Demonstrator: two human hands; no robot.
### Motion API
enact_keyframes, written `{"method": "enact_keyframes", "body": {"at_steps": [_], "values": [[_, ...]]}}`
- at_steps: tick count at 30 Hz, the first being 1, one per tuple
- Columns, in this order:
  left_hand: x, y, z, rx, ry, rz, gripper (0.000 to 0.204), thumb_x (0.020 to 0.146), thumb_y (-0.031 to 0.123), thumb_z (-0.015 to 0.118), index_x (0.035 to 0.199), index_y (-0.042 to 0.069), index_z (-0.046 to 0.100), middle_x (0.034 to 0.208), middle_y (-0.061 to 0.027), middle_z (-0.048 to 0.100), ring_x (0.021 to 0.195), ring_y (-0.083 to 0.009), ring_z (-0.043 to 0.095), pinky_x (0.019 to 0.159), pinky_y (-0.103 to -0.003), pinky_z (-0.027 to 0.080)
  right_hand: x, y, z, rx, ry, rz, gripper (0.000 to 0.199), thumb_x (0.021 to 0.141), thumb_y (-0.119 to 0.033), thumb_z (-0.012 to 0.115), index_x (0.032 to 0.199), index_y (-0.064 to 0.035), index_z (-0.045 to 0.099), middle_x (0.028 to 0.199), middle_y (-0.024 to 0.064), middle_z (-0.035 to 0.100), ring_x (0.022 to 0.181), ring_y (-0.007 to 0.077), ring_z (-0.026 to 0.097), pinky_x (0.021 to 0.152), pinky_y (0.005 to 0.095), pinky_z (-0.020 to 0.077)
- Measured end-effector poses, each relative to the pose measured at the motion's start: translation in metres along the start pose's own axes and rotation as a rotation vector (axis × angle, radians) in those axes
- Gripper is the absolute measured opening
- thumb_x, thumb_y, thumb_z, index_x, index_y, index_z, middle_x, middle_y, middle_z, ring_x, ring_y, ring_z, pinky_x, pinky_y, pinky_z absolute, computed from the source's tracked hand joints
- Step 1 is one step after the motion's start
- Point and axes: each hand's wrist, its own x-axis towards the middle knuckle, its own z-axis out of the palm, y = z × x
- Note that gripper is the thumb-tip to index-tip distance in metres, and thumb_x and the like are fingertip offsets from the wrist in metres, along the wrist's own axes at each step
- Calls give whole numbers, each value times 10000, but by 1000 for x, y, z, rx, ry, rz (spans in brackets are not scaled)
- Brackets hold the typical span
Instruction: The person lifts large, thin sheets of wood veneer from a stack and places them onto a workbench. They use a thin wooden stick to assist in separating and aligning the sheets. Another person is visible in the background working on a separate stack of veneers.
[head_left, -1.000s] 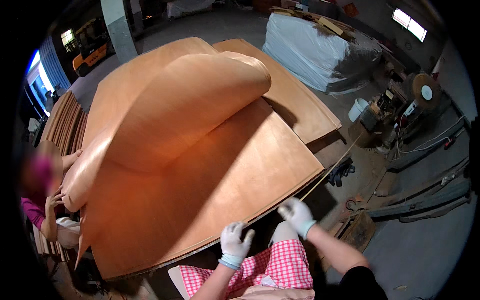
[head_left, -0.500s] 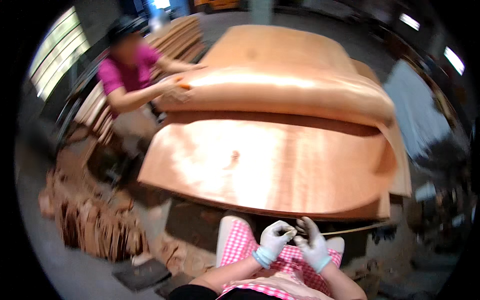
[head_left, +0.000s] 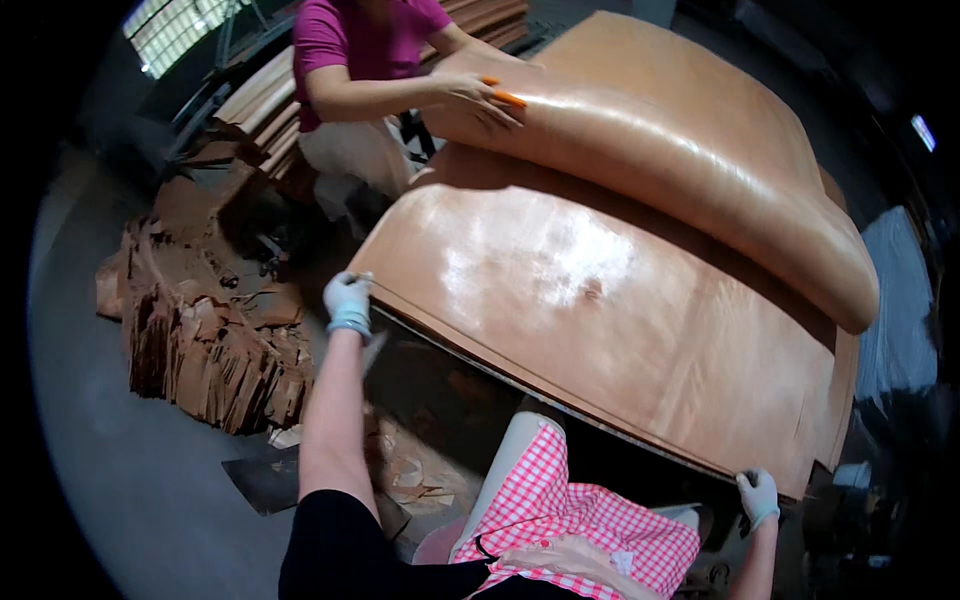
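Observation:
A broad reddish-brown wood veneer sheet (head_left: 640, 330) lies in front of me on a stack of similar sheets. My left hand (head_left: 348, 300), in a white glove, is closed on the sheet's near left corner. At the near edge toward the right, my gloved right hand (head_left: 758, 494) pinches the sheet's border; its thumb is partly hidden. Across the far half, another veneer sheet (head_left: 690, 165) is bent over into a thick curl. A co-worker in a magenta shirt rests a hand (head_left: 480, 98) with orange on the fingers on the curl's left end.
Broken veneer scraps (head_left: 215, 350) are piled on the floor at the left. More stacked veneer (head_left: 275, 100) stands behind the co-worker. A dark flat piece (head_left: 262, 482) lies near my left arm. Pale sheeting (head_left: 895, 310) is at the far right.
My hands have parted from close together before my lap and moved out to the veneer's near edge, left hand to the left corner, right hand to the right. The view has shifted and tilted.

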Motion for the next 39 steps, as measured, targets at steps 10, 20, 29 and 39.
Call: {"method": "enact_keyframes", "body": {"at_steps": [10,20,29,39], "values": [[39,-37,-14,173,-198,-3,313,806,207,736,977,-44,664,883,-78,686,746,-160,583,732,-332,493,41,-69,7,-136,-269,201,447,738,-398,712,919,11,700,894,233,676,857,351,671,764,402,509],[-243,113,140,270,-478,659,296,752,61,597,1037,-12,562,826,-166,554,797,-322,553,707,-433,456,58,-62,16,-235,-441,185,470,754,-471,650,973,-61,716,1009,189,679,937,344,650,842,425,506],[-510,178,229,471,-1031,1098,896,743,428,713,1410,-32,331,1479,-218,326,1395,-359,250,1172,-463,130,49,-40,14,-87,-442,82,343,838,-338,576,1042,-90,695,1039,182,674,973,339,643,871,425,492],[-505,177,222,487,-996,1120,880,707,359,730,1415,-2,352,1477,-220,322,1382,-386,246,1162,-475,159,16,218,-112,-183,-206,280,319,851,-273,537,1069,-92,683,1091,172,662,1013,350,625,895,428,484]]}}
